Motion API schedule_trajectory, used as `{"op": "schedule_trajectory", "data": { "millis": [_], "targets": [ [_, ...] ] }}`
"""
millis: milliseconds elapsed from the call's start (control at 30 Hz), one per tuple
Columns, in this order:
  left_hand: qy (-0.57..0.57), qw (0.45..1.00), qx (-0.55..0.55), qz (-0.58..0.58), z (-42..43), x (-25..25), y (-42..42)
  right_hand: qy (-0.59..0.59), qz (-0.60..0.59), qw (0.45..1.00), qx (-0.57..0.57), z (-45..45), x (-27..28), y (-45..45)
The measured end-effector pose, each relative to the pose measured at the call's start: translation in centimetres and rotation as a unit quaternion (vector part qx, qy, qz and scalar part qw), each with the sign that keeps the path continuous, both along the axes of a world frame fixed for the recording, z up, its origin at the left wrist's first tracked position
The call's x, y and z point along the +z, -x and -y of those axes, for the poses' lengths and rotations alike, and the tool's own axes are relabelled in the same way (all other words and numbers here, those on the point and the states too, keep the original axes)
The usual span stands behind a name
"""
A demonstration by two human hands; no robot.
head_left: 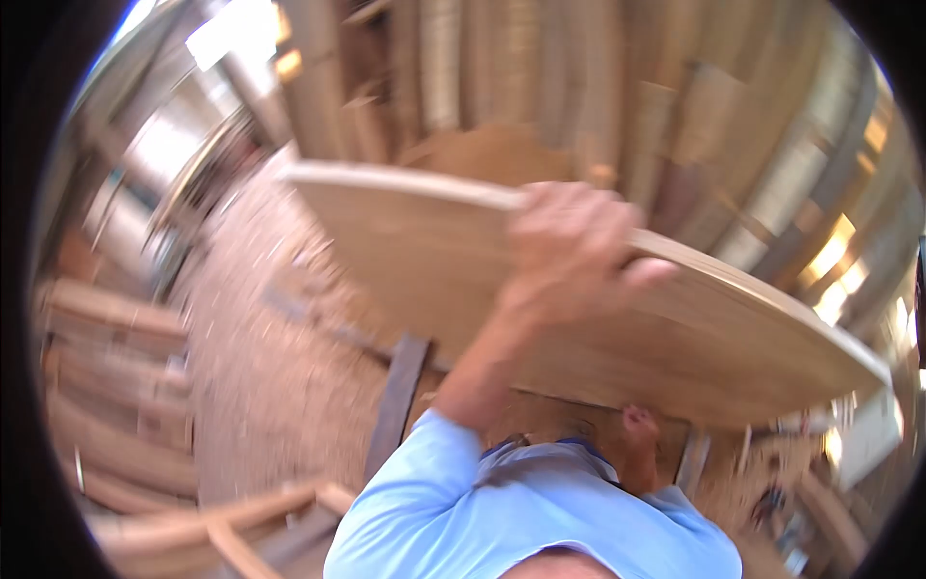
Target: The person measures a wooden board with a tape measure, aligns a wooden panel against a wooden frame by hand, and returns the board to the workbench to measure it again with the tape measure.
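A large, flat wooden panel (415,256) stands on edge, tilted, across the middle of the head view. My left hand (577,236) is closed over its upper edge, with the thumb on the near face. Lower down, my right hand (640,429) is at the panel's bottom edge. Its fingers look curled round that edge, though they are small and partly hidden. Motion blur softens the panel's left end and the left hand.
Many upright planks (540,77) lean behind the panel. A dark strip of wood (397,400) lies by my left side. Wooden framing (241,516) is at the lower left, near stacked timber (121,386). Sawdust or dirt covers the floor (260,386).
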State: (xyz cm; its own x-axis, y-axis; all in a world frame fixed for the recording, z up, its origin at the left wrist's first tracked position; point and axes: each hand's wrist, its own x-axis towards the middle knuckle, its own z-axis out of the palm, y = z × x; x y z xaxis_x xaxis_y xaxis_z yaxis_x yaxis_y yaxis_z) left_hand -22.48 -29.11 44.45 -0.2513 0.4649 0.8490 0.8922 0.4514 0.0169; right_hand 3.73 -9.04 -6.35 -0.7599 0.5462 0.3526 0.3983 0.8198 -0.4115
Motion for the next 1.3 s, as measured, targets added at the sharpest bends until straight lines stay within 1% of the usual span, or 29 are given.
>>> {"op": "schedule_trajectory", "data": {
  "millis": [33, 67, 100, 133, 167, 200, 233, 300, 333, 400, 467, 533, 567, 667, 733, 800, 867, 900, 933, 967, 1000, 1033, 1067, 1133, 1167, 1200, 1233, 1267, 1300],
  "targets": [
    [-0.021, 1.000, 0.004, -0.014, -0.1, 0.5, -0.2, 0.100, 0.038, 0.994, -0.024, -0.9, -0.4, -0.1],
    [-0.033, 0.999, 0.004, -0.020, 0.0, 0.4, -0.1, 0.299, 0.014, 0.951, -0.077, -1.7, -0.6, 0.6],
    [-0.044, 0.999, -0.006, -0.027, 0.2, 0.4, 0.2, 0.491, -0.038, 0.857, -0.152, -2.4, -0.5, 1.4],
    [-0.039, 0.999, 0.026, -0.026, 0.5, 0.5, 0.1, 0.584, -0.070, 0.784, -0.200, -2.8, -0.4, 2.1],
    [-0.024, 1.000, 0.005, -0.014, 0.9, 0.5, 0.0, 0.621, -0.077, 0.749, -0.217, -3.0, -0.3, 2.9],
    [-0.011, 1.000, -0.023, -0.001, 1.3, 0.7, -0.3, 0.649, -0.085, 0.718, -0.235, -3.4, -0.4, 3.4],
    [-0.011, 1.000, -0.007, -0.002, 1.8, 1.0, -0.8, 0.666, -0.083, 0.699, -0.246, -3.8, -0.5, 3.7],
    [0.053, 0.997, -0.020, 0.044, 2.6, 1.7, -2.2, 0.684, -0.078, 0.680, -0.252, -4.3, -1.0, 4.0],
    [0.054, 0.997, -0.002, 0.050, 2.5, 2.1, -2.3, 0.690, -0.070, 0.675, -0.254, -4.6, -1.2, 4.3],
    [0.047, 0.999, -0.010, 0.006, 3.0, 2.0, -2.8, 0.706, -0.059, 0.660, -0.249, -4.7, -1.9, 4.7],
    [0.071, 0.997, 0.010, 0.025, 3.3, 1.4, -3.3, 0.723, -0.066, 0.641, -0.249, -4.9, -1.9, 4.9],
    [0.042, 0.999, -0.015, 0.021, 3.7, 1.1, -3.7, 0.744, -0.095, 0.609, -0.256, -4.7, -1.6, 5.3],
    [0.041, 0.999, -0.006, 0.019, 4.0, 1.1, -4.0, 0.754, -0.115, 0.593, -0.259, -4.8, -1.3, 5.4],
    [0.033, 0.999, -0.027, 0.000, 4.5, 1.1, -4.5, 0.772, -0.167, 0.546, -0.280, -5.2, 0.1, 5.5],
    [0.004, 0.998, -0.042, -0.045, 4.8, 0.9, -4.9, 0.781, -0.210, 0.507, -0.298, -5.7, 1.2, 5.6],
    [0.007, 0.998, -0.040, -0.047, 5.6, 1.7, -5.6, 0.784, -0.253, 0.472, -0.313, -6.4, 2.7, 5.7],
    [0.007, 0.999, -0.015, -0.037, 6.3, 2.7, -6.2, 0.788, -0.301, 0.431, -0.322, -7.1, 5.1, 6.5],
    [0.001, 0.999, -0.027, -0.038, 6.6, 3.3, -6.4, 0.787, -0.325, 0.418, -0.315, -7.7, 6.4, 6.7],
    [-0.005, 0.999, 0.002, -0.043, 6.9, 3.9, -6.5, 0.786, -0.343, 0.417, -0.301, -8.2, 8.0, 7.1],
    [-0.009, 0.998, 0.033, -0.048, 7.3, 4.5, -6.5, 0.794, -0.359, 0.417, -0.258, -9.3, 9.6, 7.3],
    [-0.014, 0.998, 0.024, -0.048, 7.7, 5.3, -6.5, 0.801, -0.374, 0.415, -0.215, -10.3, 11.2, 7.4],
    [-0.027, 0.997, 0.048, -0.046, 8.2, 6.1, -6.6, 0.814, -0.389, 0.411, -0.127, -11.3, 13.1, 7.6],
    [-0.038, 0.996, 0.073, -0.045, 8.7, 6.9, -6.4, 0.811, -0.395, 0.413, -0.128, -12.4, 15.1, 7.6],
    [-0.108, 0.986, 0.066, -0.108, 9.5, 8.4, -5.3, 0.791, -0.392, 0.467, 0.057, -14.6, 19.4, 8.1],
    [-0.116, 0.986, 0.106, -0.057, 10.2, 9.4, -6.1, 0.788, -0.395, 0.468, 0.059, -15.9, 21.3, 8.5],
    [-0.134, 0.985, 0.095, -0.060, 10.9, 10.1, -5.9, 0.756, -0.408, 0.504, 0.092, -17.1, 22.9, 9.2],
    [-0.179, 0.981, 0.075, -0.007, 11.3, 11.2, -6.7, 0.721, -0.419, 0.538, 0.126, -17.8, 24.8, 9.9],
    [-0.202, 0.977, 0.065, 0.019, 11.8, 11.8, -7.0, 0.721, -0.419, 0.538, 0.128, -17.2, 27.6, 10.7],
    [-0.226, 0.972, 0.055, 0.044, 12.4, 12.3, -7.3, 0.681, -0.461, 0.563, 0.081, -15.4, 31.1, 11.5]
  ]
}}
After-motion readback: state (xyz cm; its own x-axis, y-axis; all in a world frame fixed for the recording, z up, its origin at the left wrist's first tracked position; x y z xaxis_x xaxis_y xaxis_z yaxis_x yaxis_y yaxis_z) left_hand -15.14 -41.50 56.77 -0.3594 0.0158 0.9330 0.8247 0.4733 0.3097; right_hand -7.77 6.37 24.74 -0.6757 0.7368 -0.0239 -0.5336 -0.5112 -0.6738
